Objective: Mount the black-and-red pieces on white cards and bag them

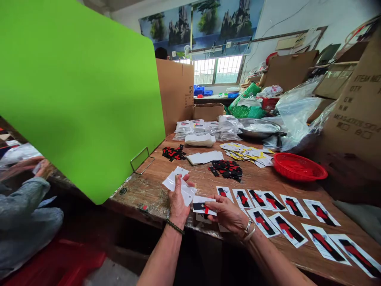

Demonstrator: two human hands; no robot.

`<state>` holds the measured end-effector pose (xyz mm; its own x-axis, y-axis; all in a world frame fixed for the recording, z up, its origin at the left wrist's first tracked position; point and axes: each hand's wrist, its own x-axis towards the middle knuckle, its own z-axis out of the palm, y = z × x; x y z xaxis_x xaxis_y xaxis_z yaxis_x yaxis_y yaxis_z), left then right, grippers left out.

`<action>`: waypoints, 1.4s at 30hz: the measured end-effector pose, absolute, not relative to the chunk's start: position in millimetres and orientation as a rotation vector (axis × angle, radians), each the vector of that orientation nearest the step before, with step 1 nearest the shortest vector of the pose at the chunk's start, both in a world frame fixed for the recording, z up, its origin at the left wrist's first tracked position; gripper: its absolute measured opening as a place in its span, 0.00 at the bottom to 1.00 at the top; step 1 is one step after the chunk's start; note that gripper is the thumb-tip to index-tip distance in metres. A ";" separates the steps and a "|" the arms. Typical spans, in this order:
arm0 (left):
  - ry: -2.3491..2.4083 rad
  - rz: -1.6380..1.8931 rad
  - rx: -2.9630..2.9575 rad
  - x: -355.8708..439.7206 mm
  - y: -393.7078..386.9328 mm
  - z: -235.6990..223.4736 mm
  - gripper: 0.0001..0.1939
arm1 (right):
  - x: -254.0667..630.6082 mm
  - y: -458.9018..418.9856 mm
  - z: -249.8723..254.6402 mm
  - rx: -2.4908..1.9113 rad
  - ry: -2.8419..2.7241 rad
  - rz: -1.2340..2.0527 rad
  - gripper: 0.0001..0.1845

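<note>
My left hand (177, 200) is closed around a fanned stack of blank white cards (178, 183), held just above the wooden table's (149, 190) near edge. My right hand (228, 213) pinches a white card (203, 205) that carries a black and red piece, right beside the left hand. Several finished cards (287, 228), each with a black and red piece on it, lie in two rows on the table to the right of my hands.
Two piles of loose black and red pieces (226, 169) (174, 153), white card stacks (204, 157), yellow printed cards (247, 153), a red basket (299, 167), a metal bowl (258, 128), bagged goods and cardboard boxes (175, 91) lie farther back. A green panel (74, 95) covers the left; another person sits below it (24, 214).
</note>
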<state>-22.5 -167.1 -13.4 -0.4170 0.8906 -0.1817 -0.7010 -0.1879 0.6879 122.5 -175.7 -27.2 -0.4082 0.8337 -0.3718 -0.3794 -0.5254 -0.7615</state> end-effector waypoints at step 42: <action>0.652 1.675 0.221 11.5 -182.8 -23.9 0.12 | 93.3 -181.3 -56.6 -1.014 -0.627 1.536 0.29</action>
